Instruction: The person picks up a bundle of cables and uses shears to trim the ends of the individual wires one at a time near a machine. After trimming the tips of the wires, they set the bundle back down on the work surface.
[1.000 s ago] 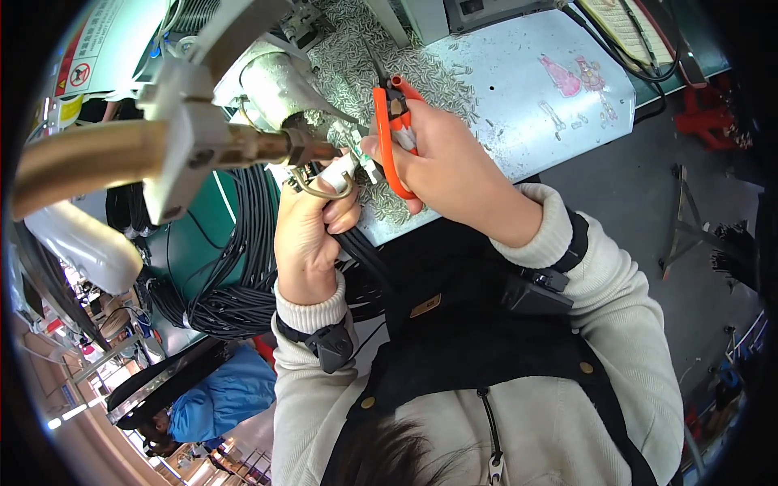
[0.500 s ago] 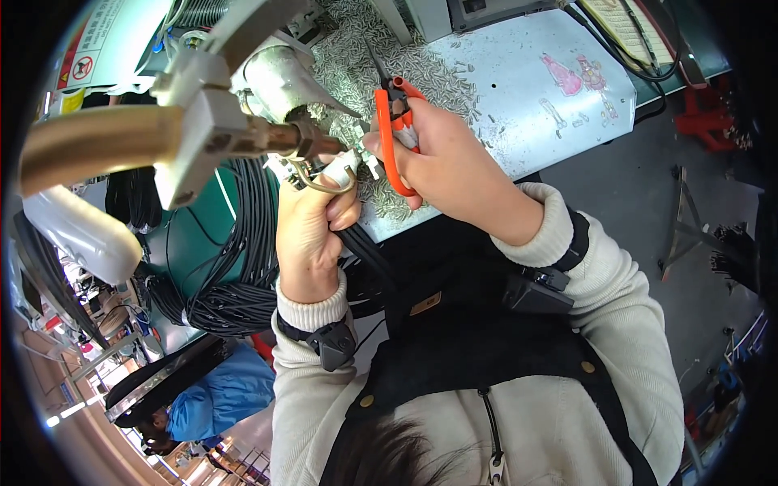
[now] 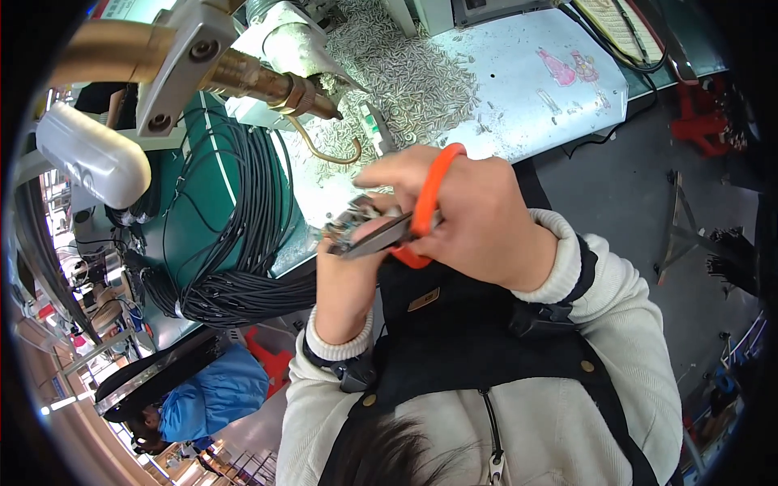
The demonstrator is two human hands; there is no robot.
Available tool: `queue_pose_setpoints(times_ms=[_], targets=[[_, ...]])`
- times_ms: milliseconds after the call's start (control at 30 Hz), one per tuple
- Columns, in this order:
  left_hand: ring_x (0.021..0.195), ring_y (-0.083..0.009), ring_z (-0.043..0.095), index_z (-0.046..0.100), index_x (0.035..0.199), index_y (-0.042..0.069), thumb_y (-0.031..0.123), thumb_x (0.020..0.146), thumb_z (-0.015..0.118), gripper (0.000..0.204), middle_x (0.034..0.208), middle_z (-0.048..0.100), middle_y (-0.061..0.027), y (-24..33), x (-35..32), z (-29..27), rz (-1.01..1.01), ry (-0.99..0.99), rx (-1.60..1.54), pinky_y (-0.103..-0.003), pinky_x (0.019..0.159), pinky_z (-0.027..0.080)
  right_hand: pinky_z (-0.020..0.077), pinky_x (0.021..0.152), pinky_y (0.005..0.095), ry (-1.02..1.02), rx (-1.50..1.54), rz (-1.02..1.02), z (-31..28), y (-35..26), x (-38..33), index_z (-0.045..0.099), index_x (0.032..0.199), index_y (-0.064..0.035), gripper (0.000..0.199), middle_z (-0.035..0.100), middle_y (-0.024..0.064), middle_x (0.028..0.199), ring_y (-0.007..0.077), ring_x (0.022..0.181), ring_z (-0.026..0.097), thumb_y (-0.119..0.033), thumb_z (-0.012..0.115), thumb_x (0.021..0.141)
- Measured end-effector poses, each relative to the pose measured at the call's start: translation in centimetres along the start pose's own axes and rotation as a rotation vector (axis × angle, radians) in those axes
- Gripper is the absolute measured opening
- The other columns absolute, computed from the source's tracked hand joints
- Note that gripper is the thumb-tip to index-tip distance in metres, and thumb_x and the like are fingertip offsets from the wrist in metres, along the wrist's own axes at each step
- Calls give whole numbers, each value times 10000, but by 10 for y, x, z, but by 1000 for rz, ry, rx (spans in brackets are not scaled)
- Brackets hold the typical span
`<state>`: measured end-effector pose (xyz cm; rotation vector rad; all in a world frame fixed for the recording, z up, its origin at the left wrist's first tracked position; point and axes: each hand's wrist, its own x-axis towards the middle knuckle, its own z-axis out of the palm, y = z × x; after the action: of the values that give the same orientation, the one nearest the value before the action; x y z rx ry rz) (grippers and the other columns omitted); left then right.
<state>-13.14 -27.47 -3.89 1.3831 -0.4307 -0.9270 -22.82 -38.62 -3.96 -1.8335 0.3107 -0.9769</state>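
My right hand (image 3: 478, 215) is closed around pliers (image 3: 436, 182) with orange handles. Their dark jaws point left, crossing in front of my left hand. My left hand (image 3: 354, 271) is closed on a cluster of cable ends (image 3: 350, 220) with shiny metallic bits at their tips. The jaws lie right beside this cluster; whether they touch it is blurred. My right index finger stretches out over the left hand. Above the hands is a machine with a brass nozzle (image 3: 304, 97) and a curved brass hook (image 3: 324, 158).
Small metal pins (image 3: 405, 77) cover much of the pale metal tabletop (image 3: 559, 113). A coil of black cable (image 3: 243, 235) lies on the green mat (image 3: 166, 243) at left. A white rounded lamp-like part (image 3: 93, 154) hangs there. A person in blue (image 3: 215, 393) sits farther off, lower left.
Both hands have come down toward me, away from the brass nozzle. The pliers have swung from pointing up and away to pointing left across my left hand.
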Motion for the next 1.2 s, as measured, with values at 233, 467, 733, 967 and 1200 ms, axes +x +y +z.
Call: queue_pose_setpoints(times_ms=[233, 467, 733, 967, 1200], targets=[[708, -134, 541, 548, 907, -34, -91, 707, 582, 211, 820, 560, -67, 1, -8, 8, 88, -17, -26, -251, 640, 445, 366, 372, 226, -170, 383, 694, -21, -10, 0, 560, 716, -1, 191, 511, 25, 536, 103, 401, 486, -163, 577, 815], [706, -146, 516, 526, 847, -15, -136, 667, 557, 219, 808, 541, -76, -3, 1, 4, 844, -117, 770, -233, 636, 408, 288, 284, 210, -354, 663, 989, -21, 0, 3, 519, 675, 19, 341, 483, 46, 485, 101, 293, 397, -272, 517, 853], [734, -138, 506, 507, 826, -11, -132, 685, 545, 189, 800, 530, -68, -12, -2, 2, 451, -11, 342, -224, 675, 390, 251, 271, 193, -452, 959, 1077, -20, 7, -6, 507, 714, 21, 357, 465, 42, 510, 84, 272, 341, -303, 497, 863], [731, -129, 498, 504, 817, -7, -120, 709, 534, 159, 798, 521, -62, -5, 1, 3, 385, -95, 351, -226, 677, 390, 255, 283, 183, -430, 1103, 1097, -15, 10, -14, 486, 739, 9, 333, 454, 39, 523, 68, 300, 349, -293, 466, 878], [729, -136, 499, 519, 819, -10, -106, 697, 552, 159, 782, 519, -66, -5, 0, -6, 519, -143, 436, -231, 675, 389, 262, 296, 172, -506, 1354, 1181, -17, 10, -18, 479, 732, -5, 320, 470, 45, 566, 65, 303, 349, -286, 454, 883]])
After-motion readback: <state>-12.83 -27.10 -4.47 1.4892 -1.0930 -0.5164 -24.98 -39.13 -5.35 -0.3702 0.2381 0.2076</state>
